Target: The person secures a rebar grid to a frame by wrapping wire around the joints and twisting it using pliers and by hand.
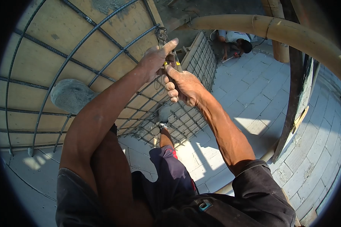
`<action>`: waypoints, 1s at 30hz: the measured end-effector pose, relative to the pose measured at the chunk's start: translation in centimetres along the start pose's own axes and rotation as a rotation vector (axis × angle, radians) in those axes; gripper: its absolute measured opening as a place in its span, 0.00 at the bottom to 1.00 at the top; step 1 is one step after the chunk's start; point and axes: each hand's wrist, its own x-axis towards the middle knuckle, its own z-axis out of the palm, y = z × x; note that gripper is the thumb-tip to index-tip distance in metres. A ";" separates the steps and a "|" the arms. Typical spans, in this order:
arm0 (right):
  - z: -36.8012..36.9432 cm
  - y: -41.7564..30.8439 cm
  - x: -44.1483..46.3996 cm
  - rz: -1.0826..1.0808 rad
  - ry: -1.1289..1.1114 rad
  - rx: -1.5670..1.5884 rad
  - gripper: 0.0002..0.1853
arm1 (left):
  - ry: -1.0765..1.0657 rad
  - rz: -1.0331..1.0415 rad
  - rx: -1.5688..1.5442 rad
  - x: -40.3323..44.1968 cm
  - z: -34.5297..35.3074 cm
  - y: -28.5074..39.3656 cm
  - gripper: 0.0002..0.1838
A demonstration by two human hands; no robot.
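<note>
A pair of end-cutting pincers [177,60] with yellow marks on its handles points away from me, its jaws at a rebar end [157,26] near the form's upper corner. My right hand [183,86] is closed round the lower part of the handles. Just above it, my left hand [154,62] is closed against the pincers, thumb laid across them; its other fingers are mostly hidden. A thin loop of wire hangs below my left hand. Crossed steel bars [98,72] form a curved grid over plywood sheets [38,64] to the left.
My shoe [72,96] rests among the bars; my other foot is lower on the grid. A second rebar mesh [201,60] stands beyond my hands. A bent bamboo pole [250,24] arches upper right. Another person [236,41] crouches below on the pale block paving [250,83].
</note>
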 end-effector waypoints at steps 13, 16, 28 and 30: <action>-2.5 -0.8 -0.6 -0.091 -0.040 -0.049 0.25 | -0.248 0.035 -0.400 1.3 1.0 -0.3 0.18; -2.2 -0.2 0.1 -0.007 -0.288 0.178 0.28 | -0.211 -0.068 -0.511 0.6 0.9 0.8 0.15; -2.9 1.3 1.3 -0.184 -0.141 -0.259 0.27 | 0.206 0.056 -0.335 2.0 3.7 0.2 0.18; -3.1 -0.1 0.0 -0.341 0.069 -0.810 0.33 | 0.266 0.097 -0.304 2.7 3.8 -0.2 0.19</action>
